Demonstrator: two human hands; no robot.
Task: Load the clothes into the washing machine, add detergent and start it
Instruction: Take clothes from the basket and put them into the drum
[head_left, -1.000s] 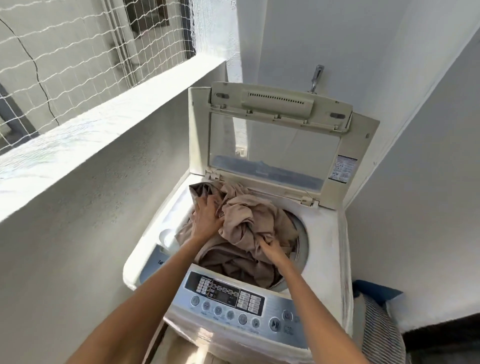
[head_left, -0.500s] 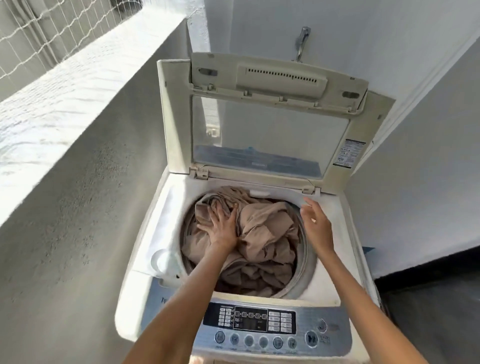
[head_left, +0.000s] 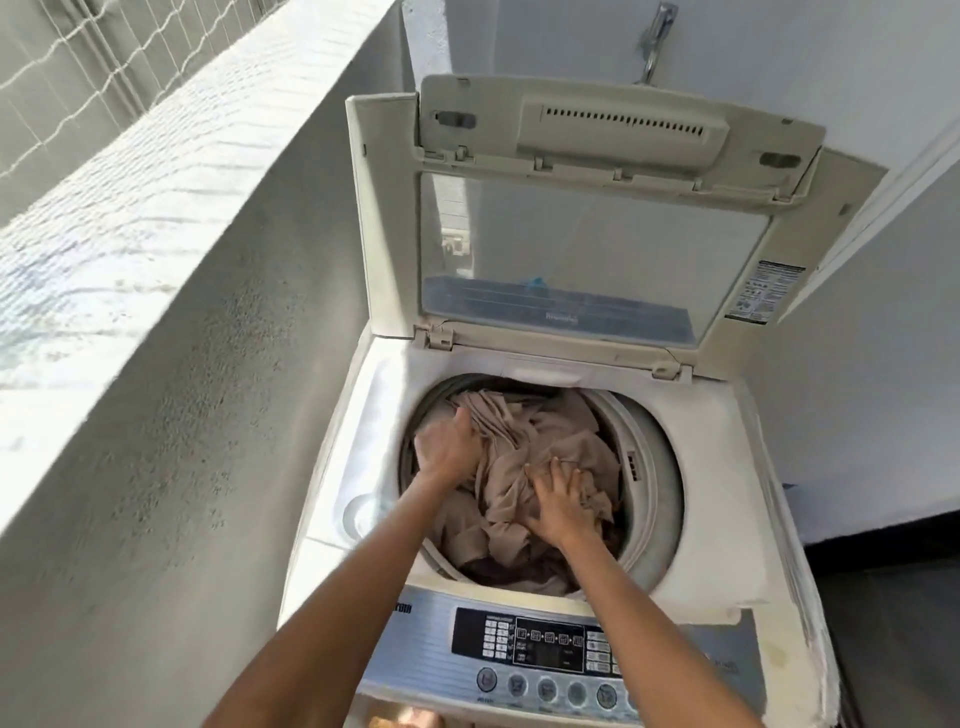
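A white top-loading washing machine (head_left: 727, 509) stands with its lid (head_left: 587, 249) propped upright at the back. Crumpled beige clothes (head_left: 561, 441) fill the round drum. My left hand (head_left: 449, 447) lies on the cloth at the drum's left side, blurred, with its fingers pointing into the pile. My right hand (head_left: 558, 499) presses flat on the cloth in the middle of the drum, fingers spread. The grey control panel (head_left: 545, 649) with buttons and a dark display runs along the machine's front edge.
A rough grey parapet wall (head_left: 171, 415) with netting above it runs close along the machine's left side. White walls close in behind and to the right, with a tap (head_left: 655, 41) above the lid. Dark floor (head_left: 893, 623) lies at the right.
My right hand has come off the drum's right rim and now presses down on the clothes. The pile sits lower in the drum than a second ago.
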